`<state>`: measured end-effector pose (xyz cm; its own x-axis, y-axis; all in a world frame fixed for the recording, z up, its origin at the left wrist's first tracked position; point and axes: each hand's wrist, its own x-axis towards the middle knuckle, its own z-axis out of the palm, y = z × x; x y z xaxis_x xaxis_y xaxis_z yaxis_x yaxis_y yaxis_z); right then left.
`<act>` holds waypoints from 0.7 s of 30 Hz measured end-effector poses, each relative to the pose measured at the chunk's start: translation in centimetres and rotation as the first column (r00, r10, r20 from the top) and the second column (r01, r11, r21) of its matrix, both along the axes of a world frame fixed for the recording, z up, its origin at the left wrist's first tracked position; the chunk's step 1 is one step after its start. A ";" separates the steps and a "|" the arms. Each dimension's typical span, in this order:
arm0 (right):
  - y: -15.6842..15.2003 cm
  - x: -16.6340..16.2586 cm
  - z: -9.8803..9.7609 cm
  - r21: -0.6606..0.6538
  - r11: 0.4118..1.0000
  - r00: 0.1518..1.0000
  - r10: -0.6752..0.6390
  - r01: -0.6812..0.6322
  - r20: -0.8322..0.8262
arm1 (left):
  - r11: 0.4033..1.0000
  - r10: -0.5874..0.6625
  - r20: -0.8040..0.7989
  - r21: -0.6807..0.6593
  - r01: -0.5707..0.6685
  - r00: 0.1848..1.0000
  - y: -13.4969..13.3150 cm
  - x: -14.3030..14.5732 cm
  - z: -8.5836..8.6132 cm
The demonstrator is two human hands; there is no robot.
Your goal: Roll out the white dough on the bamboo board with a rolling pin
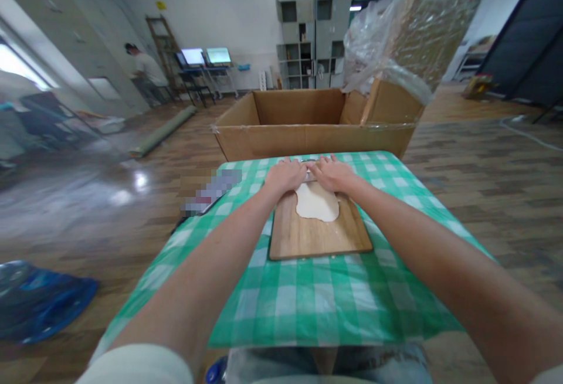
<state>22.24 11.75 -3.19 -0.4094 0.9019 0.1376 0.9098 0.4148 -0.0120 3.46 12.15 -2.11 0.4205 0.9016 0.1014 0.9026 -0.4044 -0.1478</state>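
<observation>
A flat, pale sheet of dough (317,203) lies on a wooden board (308,240), with an uneven rounded near edge. At the board's far end, my left hand (287,173) and my right hand (331,172) are side by side, palms down. Between and under them shows a short pale piece of what looks like a rolling pin (311,176), mostly covered by the hands. Both hands press on it, fingers curved over it, and it sits across the far part of the dough. Both arms reach straight forward over the table.
A green-and-white checked cloth (308,308) covers the table. At its left edge lies a blurred-out flat object (212,192). A large open cardboard box (308,140) stands just beyond, with plastic-wrapped boards (435,26) at its right. Another person (147,70) is far left.
</observation>
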 end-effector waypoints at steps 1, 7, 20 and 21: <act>-0.5 0.0 0.0 -0.014 1.000 1.000 -0.020 0.019 -0.008 | 1.000 0.007 0.008 0.002 -0.007 1.000 -0.4 0.0 0.1; -4.8 0.0 0.1 0.052 0.998 0.998 -0.043 0.045 -0.049 | 0.999 0.051 0.089 0.006 -0.052 0.995 -3.3 0.3 0.3; -13.3 1.4 2.5 0.071 0.986 0.988 0.153 -0.152 -0.013 | 0.974 -0.115 0.120 0.207 0.088 0.986 -11.1 -2.5 -2.2; -12.6 1.2 2.7 0.032 0.991 0.991 0.127 -0.126 -0.032 | 0.977 -0.104 0.115 0.199 0.079 0.988 -10.5 -2.3 -2.1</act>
